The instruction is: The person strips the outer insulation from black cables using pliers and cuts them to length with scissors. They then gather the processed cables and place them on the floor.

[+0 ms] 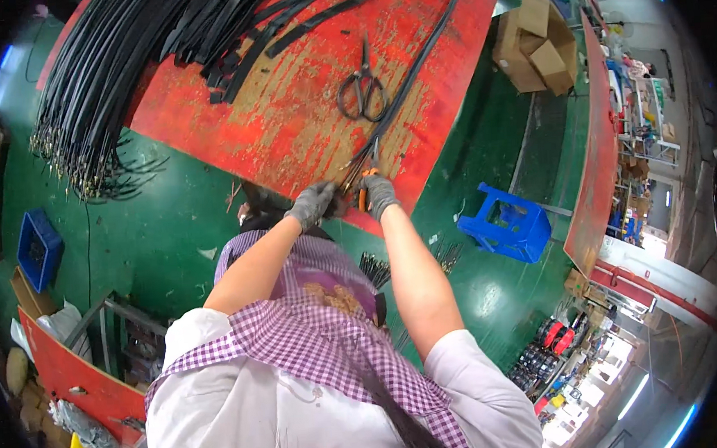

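Observation:
A bundle of thin black cables (415, 71) runs along the right side of the worn red table (288, 150), its copper-coloured ends coming toward me at the near edge. My left hand (312, 205), in a grey glove, is closed on these cable ends. Just to the right, my right hand (380, 193), gloved too, grips a pair of orange-handled pliers (364, 197). The jaws point up beside the cables; whether they touch a wire is too small to tell. Black scissors (362, 95) lie on the table to the left of the bundle.
A thick mass of black cables (108, 83) hangs over the table's left edge, with black strips (250, 62) beside it. On the green floor stand a blue stool (506, 223), a cardboard box (535, 45) and a blue crate (40, 250). More cable ends (373, 268) show below the table.

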The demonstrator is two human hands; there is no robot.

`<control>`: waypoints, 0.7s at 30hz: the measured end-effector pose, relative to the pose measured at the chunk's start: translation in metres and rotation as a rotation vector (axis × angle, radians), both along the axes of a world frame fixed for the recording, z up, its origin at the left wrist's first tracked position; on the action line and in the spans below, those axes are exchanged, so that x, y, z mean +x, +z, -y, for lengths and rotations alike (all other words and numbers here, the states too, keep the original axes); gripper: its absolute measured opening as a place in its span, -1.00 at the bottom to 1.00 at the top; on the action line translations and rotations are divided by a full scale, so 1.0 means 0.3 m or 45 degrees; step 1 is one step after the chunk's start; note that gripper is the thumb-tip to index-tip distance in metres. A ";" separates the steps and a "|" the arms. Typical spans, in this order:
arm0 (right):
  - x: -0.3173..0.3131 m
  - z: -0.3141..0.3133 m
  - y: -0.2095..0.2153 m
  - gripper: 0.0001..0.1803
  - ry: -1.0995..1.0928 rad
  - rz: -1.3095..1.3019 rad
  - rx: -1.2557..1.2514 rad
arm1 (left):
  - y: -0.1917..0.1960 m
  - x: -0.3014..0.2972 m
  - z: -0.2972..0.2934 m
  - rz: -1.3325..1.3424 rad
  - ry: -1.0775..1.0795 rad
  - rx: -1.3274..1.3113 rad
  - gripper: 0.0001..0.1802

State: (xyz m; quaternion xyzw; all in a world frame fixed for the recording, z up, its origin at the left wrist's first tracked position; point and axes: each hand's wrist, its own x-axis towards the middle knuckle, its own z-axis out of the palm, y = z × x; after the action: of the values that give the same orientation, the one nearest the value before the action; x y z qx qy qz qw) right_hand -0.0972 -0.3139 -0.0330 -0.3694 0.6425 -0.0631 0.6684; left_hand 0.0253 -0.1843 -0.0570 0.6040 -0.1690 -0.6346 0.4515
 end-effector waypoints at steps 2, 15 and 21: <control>0.012 0.010 -0.013 -0.87 0.039 0.179 -0.048 | -0.001 -0.014 0.012 0.082 -0.023 -0.092 -0.71; 0.066 -0.007 0.086 -0.79 0.163 -0.332 -0.199 | 0.086 0.025 0.160 0.627 -0.276 0.048 -0.65; 0.090 -0.005 0.078 -0.80 0.125 -0.377 -0.113 | -0.077 0.014 0.165 0.549 -0.209 0.009 -0.65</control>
State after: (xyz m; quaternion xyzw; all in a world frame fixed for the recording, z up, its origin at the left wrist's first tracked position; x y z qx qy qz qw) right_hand -0.0703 -0.3124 -0.0097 -0.4349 0.7117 -0.0036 0.5516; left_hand 0.0293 -0.2337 -0.0800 0.7113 -0.3081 -0.5262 0.3497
